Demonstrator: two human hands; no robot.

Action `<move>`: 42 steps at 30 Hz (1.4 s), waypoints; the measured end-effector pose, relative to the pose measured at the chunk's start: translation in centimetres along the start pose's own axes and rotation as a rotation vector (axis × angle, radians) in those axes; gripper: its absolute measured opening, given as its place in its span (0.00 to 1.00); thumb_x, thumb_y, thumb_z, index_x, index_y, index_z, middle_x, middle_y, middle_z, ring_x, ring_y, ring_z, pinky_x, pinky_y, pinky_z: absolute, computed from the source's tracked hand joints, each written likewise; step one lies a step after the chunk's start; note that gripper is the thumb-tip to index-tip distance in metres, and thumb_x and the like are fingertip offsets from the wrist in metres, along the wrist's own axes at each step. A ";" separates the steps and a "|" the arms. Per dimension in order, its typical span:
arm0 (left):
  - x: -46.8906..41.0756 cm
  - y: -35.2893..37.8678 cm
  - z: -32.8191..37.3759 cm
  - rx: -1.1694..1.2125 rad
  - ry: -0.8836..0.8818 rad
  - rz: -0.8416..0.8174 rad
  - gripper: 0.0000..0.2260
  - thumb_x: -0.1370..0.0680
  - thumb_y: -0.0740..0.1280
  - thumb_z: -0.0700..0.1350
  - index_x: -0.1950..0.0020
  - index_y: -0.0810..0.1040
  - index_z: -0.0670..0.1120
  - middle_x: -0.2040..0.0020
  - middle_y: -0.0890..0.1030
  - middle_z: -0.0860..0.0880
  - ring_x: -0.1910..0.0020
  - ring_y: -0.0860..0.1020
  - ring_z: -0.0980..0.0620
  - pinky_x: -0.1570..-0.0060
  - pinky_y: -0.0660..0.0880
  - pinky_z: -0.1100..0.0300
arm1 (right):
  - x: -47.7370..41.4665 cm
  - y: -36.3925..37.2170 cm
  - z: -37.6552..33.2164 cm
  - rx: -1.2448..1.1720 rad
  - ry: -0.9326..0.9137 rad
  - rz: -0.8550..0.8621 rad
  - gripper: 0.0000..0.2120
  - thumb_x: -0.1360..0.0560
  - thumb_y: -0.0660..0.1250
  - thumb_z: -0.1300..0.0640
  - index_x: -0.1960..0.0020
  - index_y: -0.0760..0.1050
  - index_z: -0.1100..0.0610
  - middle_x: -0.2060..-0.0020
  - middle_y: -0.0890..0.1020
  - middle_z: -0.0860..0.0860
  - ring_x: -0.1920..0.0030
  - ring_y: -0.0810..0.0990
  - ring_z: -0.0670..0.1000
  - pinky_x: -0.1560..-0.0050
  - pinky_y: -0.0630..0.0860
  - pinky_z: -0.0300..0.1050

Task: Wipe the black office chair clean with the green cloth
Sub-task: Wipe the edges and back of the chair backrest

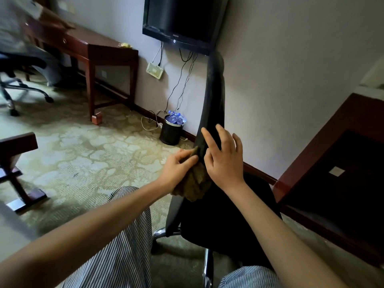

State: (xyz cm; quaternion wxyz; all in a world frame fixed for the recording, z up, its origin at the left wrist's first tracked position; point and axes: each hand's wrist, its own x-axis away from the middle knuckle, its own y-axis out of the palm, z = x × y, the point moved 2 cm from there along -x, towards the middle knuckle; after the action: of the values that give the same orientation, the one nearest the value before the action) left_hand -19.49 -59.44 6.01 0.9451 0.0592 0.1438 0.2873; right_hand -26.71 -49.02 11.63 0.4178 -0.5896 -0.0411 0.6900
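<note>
The person wears loose trousers (124, 235) in fine dark-and-white pinstripes, one leg on either side of the black office chair (216, 225). The forearms (93, 225) are bare.

chair (214, 90) black. cloth (195, 183) olive-green, brownish tint. trousers (128, 225) white, thin dark pinstripes. carpet (83, 152) pale green, cream blotch pattern. desk (99, 45) red-brown. bin (171, 133) black. wall (291, 69) off-white.

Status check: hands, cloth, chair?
Left hand grips cloth, pressed to chair back's edge. Right hand open, touching the back. Table close beside chair.
</note>
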 end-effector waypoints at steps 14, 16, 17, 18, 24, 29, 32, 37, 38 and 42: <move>3.0 5.7 5.7 -0.461 0.120 -0.436 0.11 0.22 0.65 0.42 0.41 0.78 0.43 0.51 0.74 0.51 0.51 0.75 0.55 0.47 0.73 0.64 | -2.5 -10.5 2.0 0.567 0.122 0.169 0.23 0.25 0.53 0.54 0.32 0.71 0.54 0.32 0.72 0.55 0.32 0.60 0.60 0.31 0.52 0.60; 2.2 6.4 7.2 -0.465 0.309 -0.327 0.12 0.23 0.65 0.40 0.40 0.77 0.44 0.50 0.76 0.51 0.49 0.74 0.55 0.44 0.71 0.63 | -1.0 -11.3 3.3 0.681 0.082 0.113 0.22 0.24 0.53 0.54 0.31 0.69 0.54 0.31 0.70 0.54 0.31 0.59 0.61 0.31 0.52 0.59; 1.8 6.7 8.0 -0.463 0.410 -0.260 0.13 0.23 0.66 0.39 0.38 0.76 0.43 0.49 0.76 0.50 0.47 0.74 0.55 0.42 0.70 0.64 | -0.3 -11.7 4.0 0.728 0.062 0.104 0.22 0.23 0.53 0.54 0.30 0.68 0.54 0.30 0.70 0.54 0.31 0.59 0.61 0.31 0.53 0.59; 1.5 7.0 9.0 -0.460 0.492 -0.199 0.15 0.23 0.66 0.39 0.37 0.75 0.43 0.47 0.76 0.49 0.46 0.73 0.56 0.42 0.68 0.65 | 0.3 -12.1 4.7 0.765 0.048 0.109 0.22 0.23 0.54 0.54 0.30 0.68 0.54 0.30 0.70 0.54 0.31 0.59 0.61 0.32 0.54 0.59; -0.9 7.6 14.3 -0.201 0.727 0.155 0.13 0.24 0.63 0.43 0.39 0.69 0.46 0.44 0.74 0.47 0.43 0.74 0.52 0.39 0.72 0.56 | 2.6 -14.9 7.4 0.801 -0.028 0.209 0.19 0.23 0.58 0.54 0.34 0.74 0.54 0.35 0.75 0.53 0.35 0.64 0.60 0.36 0.61 0.56; -4.0 8.6 14.7 -0.099 0.668 0.440 0.11 0.21 0.62 0.41 0.39 0.74 0.43 0.45 0.69 0.45 0.48 0.70 0.59 0.43 0.68 0.69 | 0.9 -17.9 9.1 0.660 -0.009 0.321 0.14 0.24 0.59 0.55 0.42 0.76 0.57 0.46 0.80 0.56 0.46 0.70 0.56 0.43 0.64 0.52; -5.1 10.9 14.8 -0.075 0.588 0.471 0.12 0.20 0.60 0.42 0.38 0.74 0.43 0.46 0.66 0.47 0.51 0.69 0.62 0.49 0.64 0.78 | -0.5 -18.5 10.4 0.606 0.078 0.210 0.18 0.24 0.59 0.48 0.40 0.74 0.57 0.51 0.80 0.55 0.57 0.77 0.56 0.56 0.67 0.49; -3.1 15.4 14.5 -0.071 0.715 0.474 0.12 0.20 0.61 0.43 0.39 0.76 0.42 0.46 0.68 0.48 0.50 0.70 0.65 0.48 0.66 0.75 | 0.0 -19.3 12.1 0.520 0.167 0.107 0.18 0.25 0.65 0.46 0.41 0.75 0.57 0.60 0.81 0.53 0.71 0.76 0.55 0.69 0.60 0.39; -2.3 16.6 14.3 -0.116 0.796 0.447 0.13 0.21 0.61 0.44 0.40 0.76 0.41 0.47 0.69 0.47 0.49 0.70 0.61 0.46 0.68 0.72 | 0.2 -19.4 12.3 0.525 0.165 0.104 0.18 0.25 0.64 0.46 0.41 0.75 0.57 0.59 0.81 0.53 0.71 0.76 0.55 0.70 0.61 0.39; 0.9 21.0 13.3 -0.321 1.169 0.305 0.13 0.20 0.60 0.45 0.43 0.79 0.38 0.49 0.75 0.42 0.51 0.74 0.48 0.50 0.76 0.53 | 0.7 -19.8 12.5 0.498 0.143 0.108 0.21 0.26 0.58 0.49 0.40 0.75 0.59 0.58 0.82 0.54 0.70 0.76 0.57 0.72 0.69 0.42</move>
State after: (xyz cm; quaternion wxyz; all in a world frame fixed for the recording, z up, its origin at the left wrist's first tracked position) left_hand -25.83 -41.92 22.51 0.6556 -0.2309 0.5821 0.4218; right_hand -26.81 -30.33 25.70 0.5145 -0.5171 0.1912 0.6567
